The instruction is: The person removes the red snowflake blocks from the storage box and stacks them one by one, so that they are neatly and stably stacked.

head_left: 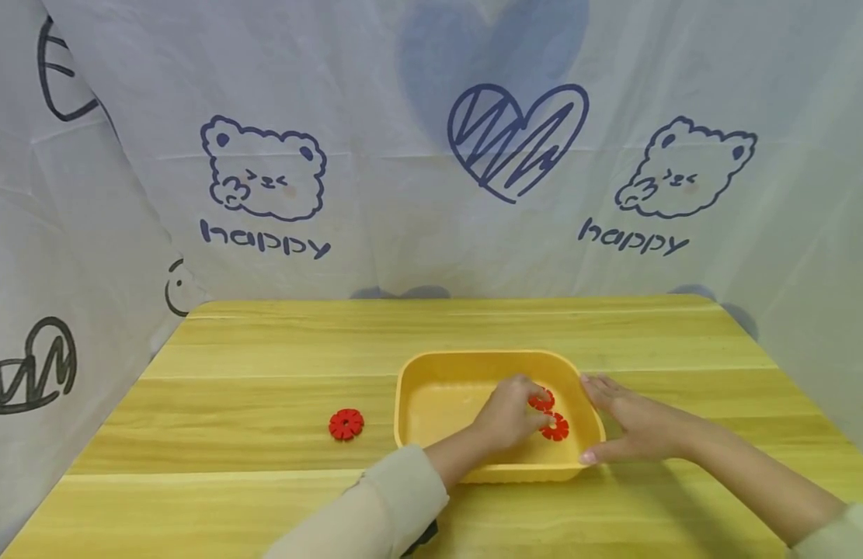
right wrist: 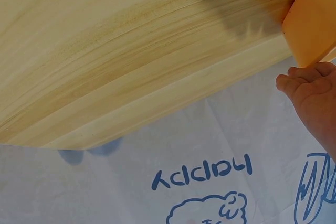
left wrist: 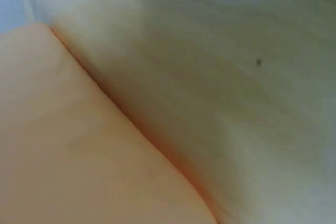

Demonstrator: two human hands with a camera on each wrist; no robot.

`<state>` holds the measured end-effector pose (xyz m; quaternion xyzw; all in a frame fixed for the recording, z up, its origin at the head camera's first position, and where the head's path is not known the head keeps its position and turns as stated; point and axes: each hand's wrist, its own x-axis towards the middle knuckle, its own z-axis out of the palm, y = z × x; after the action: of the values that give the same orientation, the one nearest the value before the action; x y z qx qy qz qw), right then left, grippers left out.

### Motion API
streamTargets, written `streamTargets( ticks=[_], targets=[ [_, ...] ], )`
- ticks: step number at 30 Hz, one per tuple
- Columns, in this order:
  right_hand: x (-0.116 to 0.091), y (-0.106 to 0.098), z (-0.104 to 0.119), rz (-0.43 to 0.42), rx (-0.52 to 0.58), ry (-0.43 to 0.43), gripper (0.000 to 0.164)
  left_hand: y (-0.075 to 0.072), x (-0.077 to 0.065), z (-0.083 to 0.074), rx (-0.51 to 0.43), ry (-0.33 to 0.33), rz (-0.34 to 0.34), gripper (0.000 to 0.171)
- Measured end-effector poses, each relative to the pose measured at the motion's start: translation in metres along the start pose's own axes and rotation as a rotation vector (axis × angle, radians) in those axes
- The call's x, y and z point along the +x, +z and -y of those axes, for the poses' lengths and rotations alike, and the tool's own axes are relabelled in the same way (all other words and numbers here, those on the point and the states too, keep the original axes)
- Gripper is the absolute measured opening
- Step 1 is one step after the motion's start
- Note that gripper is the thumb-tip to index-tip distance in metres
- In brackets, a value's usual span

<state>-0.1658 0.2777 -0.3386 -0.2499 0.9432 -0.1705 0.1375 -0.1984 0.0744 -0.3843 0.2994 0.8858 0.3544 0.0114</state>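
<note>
A yellow plastic bin (head_left: 473,473) stands on the table; its outer wall (left wrist: 79,145) fills the lower left of the left wrist view. Two red notched discs (head_left: 555,426) lie inside at its right end. My left hand (head_left: 508,415) reaches over the near rim, thumb and forefinger apart beside these discs; the other fingers are partly hidden. Against the bin's right side rests my right hand (head_left: 634,423), thumb near the front corner and fingers toward the back. The right wrist view shows this hand (right wrist: 315,93) touching the bin's wall. A third red disc (head_left: 346,425) lies left of the bin.
The wooden table (head_left: 228,497) has its far edge against a white cloth (head_left: 389,210) printed with bears and a heart. More cloth hangs at the left and right sides. A small black object (head_left: 422,537) shows under the left sleeve.
</note>
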Motion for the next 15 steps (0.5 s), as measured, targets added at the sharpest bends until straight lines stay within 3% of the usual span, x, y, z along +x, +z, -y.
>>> streamTargets(
  ticks=[6,15],
  targets=[
    [0.0001,0.0005,-0.002,-0.008,0.0,-0.007,0.109,0.004,0.0038,0.0029,0.146,-0.034,0.094,0.021],
    [0.0016,0.0008,-0.003,-0.003,0.006,-0.007,0.108,0.0078,0.0096,0.0061,0.339,0.041,0.148,0.011]
  ],
)
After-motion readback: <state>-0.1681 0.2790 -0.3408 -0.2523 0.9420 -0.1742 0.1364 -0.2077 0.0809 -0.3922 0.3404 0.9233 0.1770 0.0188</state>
